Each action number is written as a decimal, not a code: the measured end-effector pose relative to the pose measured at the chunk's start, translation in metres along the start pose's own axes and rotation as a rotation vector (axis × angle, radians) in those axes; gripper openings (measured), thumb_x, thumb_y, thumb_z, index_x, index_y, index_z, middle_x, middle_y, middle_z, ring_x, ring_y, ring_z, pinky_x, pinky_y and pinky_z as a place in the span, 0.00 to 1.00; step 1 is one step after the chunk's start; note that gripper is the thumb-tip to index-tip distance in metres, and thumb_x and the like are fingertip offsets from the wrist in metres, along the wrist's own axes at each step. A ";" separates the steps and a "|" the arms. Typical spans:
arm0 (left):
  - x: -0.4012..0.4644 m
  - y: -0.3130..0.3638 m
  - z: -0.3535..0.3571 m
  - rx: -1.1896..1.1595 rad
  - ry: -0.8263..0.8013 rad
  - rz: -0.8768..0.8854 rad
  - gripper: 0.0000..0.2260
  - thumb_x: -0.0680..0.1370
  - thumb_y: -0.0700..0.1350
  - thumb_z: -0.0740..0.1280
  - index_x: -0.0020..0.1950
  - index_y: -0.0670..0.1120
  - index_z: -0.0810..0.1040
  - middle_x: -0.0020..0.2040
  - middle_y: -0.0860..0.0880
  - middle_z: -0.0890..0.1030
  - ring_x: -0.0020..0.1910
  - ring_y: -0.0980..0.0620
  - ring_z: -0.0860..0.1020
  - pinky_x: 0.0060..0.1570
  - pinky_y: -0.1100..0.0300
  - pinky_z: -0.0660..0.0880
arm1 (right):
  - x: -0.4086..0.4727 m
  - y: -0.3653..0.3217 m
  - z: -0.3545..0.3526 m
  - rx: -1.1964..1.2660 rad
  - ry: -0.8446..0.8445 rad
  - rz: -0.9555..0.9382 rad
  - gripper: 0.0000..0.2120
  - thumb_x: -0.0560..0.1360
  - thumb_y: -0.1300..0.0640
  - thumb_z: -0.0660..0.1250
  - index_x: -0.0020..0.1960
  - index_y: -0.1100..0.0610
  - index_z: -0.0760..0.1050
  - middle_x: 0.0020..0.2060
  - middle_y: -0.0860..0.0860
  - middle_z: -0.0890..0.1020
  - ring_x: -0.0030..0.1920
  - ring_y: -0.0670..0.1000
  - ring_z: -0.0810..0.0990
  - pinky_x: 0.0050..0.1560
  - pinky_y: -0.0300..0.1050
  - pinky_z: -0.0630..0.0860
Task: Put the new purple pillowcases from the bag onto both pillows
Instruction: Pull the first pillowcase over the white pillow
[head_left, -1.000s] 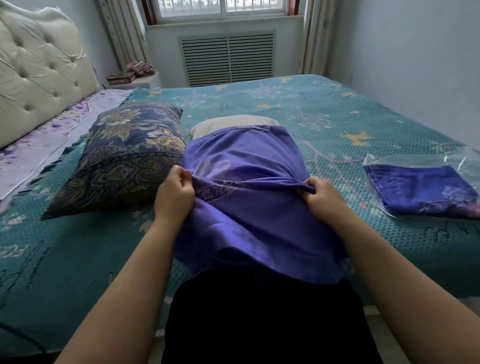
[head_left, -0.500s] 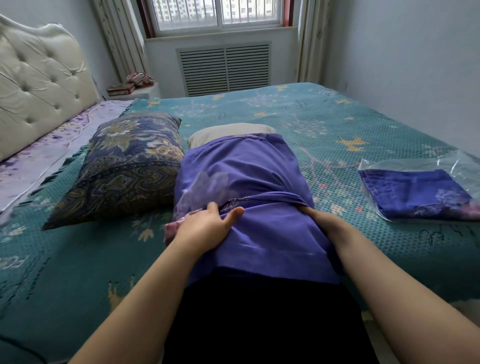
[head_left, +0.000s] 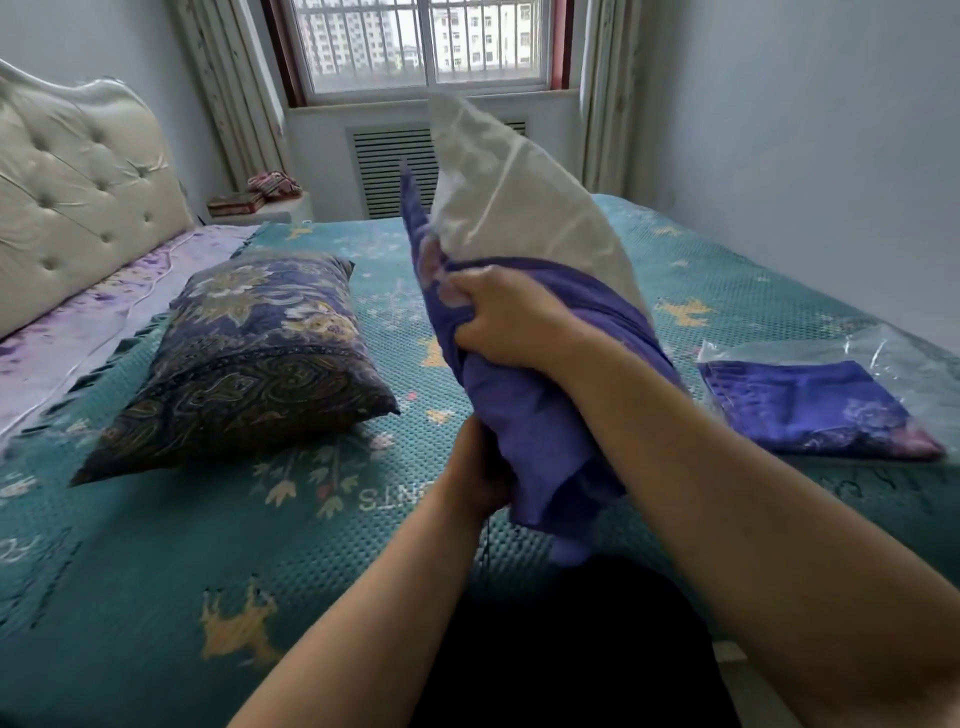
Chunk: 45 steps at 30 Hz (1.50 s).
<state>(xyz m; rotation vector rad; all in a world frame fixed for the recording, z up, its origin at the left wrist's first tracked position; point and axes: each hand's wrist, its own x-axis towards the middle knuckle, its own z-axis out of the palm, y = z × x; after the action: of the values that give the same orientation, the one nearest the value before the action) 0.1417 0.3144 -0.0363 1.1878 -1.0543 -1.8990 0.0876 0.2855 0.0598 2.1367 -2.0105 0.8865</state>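
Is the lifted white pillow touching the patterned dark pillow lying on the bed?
Apart. The head view shows teal bedspread between the white pillow and the patterned pillow.

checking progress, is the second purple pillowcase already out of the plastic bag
No, the folded purple pillowcase lies inside the clear plastic bag on the bed.

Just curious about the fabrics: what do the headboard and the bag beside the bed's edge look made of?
Headboard: looks like cream leather or imitation leather, glossy, tufted with buttons. Bag: thin clear plastic film, shiny and crinkled, the folded pillowcase visible through it.
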 end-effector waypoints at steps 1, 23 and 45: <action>0.000 -0.002 -0.014 -0.059 0.026 -0.012 0.26 0.78 0.66 0.50 0.73 0.57 0.63 0.61 0.50 0.78 0.58 0.52 0.77 0.54 0.57 0.70 | 0.001 0.003 0.020 -0.047 -0.069 0.014 0.10 0.66 0.58 0.65 0.47 0.52 0.76 0.49 0.52 0.82 0.50 0.57 0.79 0.47 0.49 0.76; 0.057 0.004 -0.126 1.030 0.258 0.508 0.17 0.77 0.46 0.65 0.63 0.50 0.66 0.61 0.44 0.63 0.53 0.39 0.75 0.58 0.50 0.69 | -0.176 0.122 0.086 -0.092 0.031 0.721 0.25 0.73 0.54 0.68 0.65 0.57 0.62 0.65 0.61 0.69 0.57 0.65 0.76 0.50 0.55 0.71; 0.054 -0.024 -0.142 1.657 0.074 1.075 0.08 0.70 0.49 0.64 0.47 0.50 0.76 0.58 0.42 0.78 0.44 0.38 0.80 0.35 0.49 0.78 | -0.161 0.110 0.092 0.342 0.460 0.533 0.05 0.76 0.65 0.65 0.46 0.58 0.70 0.35 0.55 0.79 0.36 0.57 0.78 0.37 0.42 0.64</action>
<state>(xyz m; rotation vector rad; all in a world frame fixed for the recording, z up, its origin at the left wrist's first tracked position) 0.2497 0.2397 -0.1165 0.8870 -2.5793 0.1275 0.0216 0.3742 -0.1250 1.3128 -2.3065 1.7141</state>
